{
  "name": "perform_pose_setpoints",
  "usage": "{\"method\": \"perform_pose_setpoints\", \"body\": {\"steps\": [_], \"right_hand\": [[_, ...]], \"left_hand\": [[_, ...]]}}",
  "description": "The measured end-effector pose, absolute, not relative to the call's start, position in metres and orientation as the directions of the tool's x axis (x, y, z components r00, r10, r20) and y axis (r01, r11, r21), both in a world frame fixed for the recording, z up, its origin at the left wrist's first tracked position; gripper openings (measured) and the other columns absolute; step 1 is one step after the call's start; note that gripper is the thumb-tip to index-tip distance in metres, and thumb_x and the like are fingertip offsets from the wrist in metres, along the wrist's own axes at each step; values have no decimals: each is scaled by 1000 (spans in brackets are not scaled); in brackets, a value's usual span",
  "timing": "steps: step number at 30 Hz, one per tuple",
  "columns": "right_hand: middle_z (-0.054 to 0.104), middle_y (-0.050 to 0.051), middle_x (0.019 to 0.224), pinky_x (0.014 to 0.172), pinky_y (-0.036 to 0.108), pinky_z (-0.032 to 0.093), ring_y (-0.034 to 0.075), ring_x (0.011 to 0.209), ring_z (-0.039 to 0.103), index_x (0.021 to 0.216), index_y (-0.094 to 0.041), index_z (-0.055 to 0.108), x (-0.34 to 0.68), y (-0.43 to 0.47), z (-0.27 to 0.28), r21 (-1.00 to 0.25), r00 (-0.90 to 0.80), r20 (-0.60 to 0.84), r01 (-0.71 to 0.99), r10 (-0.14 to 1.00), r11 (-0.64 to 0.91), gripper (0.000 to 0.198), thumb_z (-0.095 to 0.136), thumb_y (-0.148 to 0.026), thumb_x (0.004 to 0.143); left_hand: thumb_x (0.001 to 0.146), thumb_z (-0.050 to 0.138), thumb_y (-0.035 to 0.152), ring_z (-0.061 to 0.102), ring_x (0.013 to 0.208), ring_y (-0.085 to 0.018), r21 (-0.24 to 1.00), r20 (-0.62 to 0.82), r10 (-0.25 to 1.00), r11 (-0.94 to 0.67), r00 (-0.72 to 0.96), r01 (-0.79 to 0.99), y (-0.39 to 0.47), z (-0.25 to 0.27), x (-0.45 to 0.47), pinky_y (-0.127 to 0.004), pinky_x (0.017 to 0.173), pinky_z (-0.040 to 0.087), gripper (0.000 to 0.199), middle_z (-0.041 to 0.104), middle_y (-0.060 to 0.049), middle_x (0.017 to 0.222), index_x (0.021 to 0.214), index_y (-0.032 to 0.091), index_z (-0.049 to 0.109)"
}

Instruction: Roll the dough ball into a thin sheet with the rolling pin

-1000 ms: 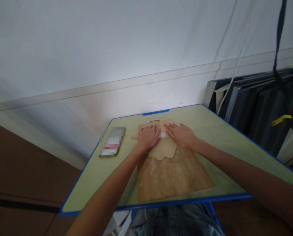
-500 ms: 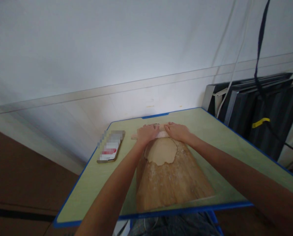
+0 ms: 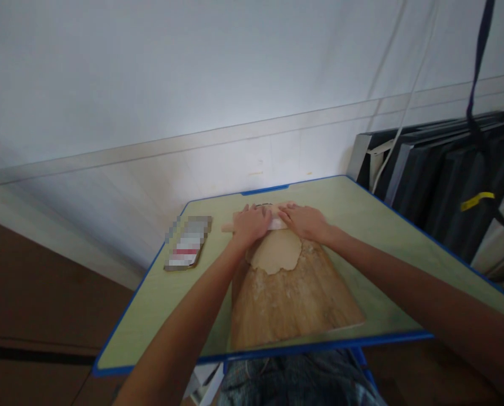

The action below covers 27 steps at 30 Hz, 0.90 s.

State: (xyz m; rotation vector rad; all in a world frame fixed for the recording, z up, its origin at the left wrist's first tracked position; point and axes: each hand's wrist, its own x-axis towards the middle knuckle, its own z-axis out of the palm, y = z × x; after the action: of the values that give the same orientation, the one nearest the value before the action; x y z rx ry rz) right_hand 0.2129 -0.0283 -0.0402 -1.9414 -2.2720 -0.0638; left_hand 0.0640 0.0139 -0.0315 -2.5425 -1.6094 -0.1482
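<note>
A pale rolling pin [image 3: 278, 223] lies crosswise over the far part of a flat sheet of dough [image 3: 276, 252]. My left hand [image 3: 252, 221] is closed over the pin's left part, and its left handle end sticks out past my fingers. Over the right part, my right hand [image 3: 305, 221] grips the pin with the fingers bent across the top. The dough has a ragged near edge and rests on a wooden board [image 3: 294, 307] with pale, flour-like smears. The pin and my hands hide the dough's far edge.
A phone [image 3: 188, 243], blurred by pixels, lies on the left of the green, blue-edged table [image 3: 362, 208]. A white wall [image 3: 235, 163] stands behind it. Dark panels [image 3: 442, 180] lean at the right, where a black strap [image 3: 480, 67] with yellow tape hangs.
The view has tilted and shifted slightly, so the table sits a little higher in the picture. Both hands stay on the rolling pin, with the right fingers a little flatter over it.
</note>
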Motion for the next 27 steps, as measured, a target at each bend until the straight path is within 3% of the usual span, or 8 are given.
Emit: {"method": "perform_pose_setpoints", "body": {"steps": [6,10,13,19,23,27], "right_hand": [[49,14,131,92,44,37,24,120,43,129,-19,43,223,11,-41,-86,-137,68,986,988,142,50,17,-41,93],[38,16,139,94,46,35,27,126,36,138,-13,29,222,11,-42,-90,-118,87,988,989,126,57,17,-45,92],[42,16,137,95,43,35,26,125,37,138,-13,31,217,-7,-43,-84,-144,114,984,983,154,54,17,-40,93],[41,12,138,98,42,33,24,125,38,136,-17,34,213,-46,-48,-70,-211,200,971,957,229,53,17,-42,93],[41,11,138,98,37,34,22,125,37,135,-17,35,215,-39,-45,-86,-198,192,972,961,218,53,16,-43,93],[40,13,139,100,40,30,23,128,34,136,-16,33,218,-11,-42,-111,-136,93,983,986,146,54,15,-43,93]], "left_hand": [[89,18,46,51,111,-28,1,20,940,-341,341,940,51,-29,74,-41,87,41,52,58,-11,119,110,21,59],[89,19,45,52,110,-25,-9,38,934,-356,356,934,43,-26,72,-40,88,41,49,60,-8,117,109,24,59],[90,19,44,50,112,-25,-32,63,913,-403,404,915,23,-26,65,-40,89,40,47,59,-6,119,111,26,57],[92,17,39,42,120,-26,-117,149,831,-524,537,844,-5,-34,52,-42,98,31,49,48,-10,132,127,18,45],[92,17,42,44,118,-26,-81,158,857,-484,491,871,-1,-33,56,-43,96,33,49,51,-8,129,125,21,46],[91,17,46,47,115,-26,-17,100,906,-413,412,911,20,-29,66,-43,92,36,48,56,-7,123,117,26,52]]}}
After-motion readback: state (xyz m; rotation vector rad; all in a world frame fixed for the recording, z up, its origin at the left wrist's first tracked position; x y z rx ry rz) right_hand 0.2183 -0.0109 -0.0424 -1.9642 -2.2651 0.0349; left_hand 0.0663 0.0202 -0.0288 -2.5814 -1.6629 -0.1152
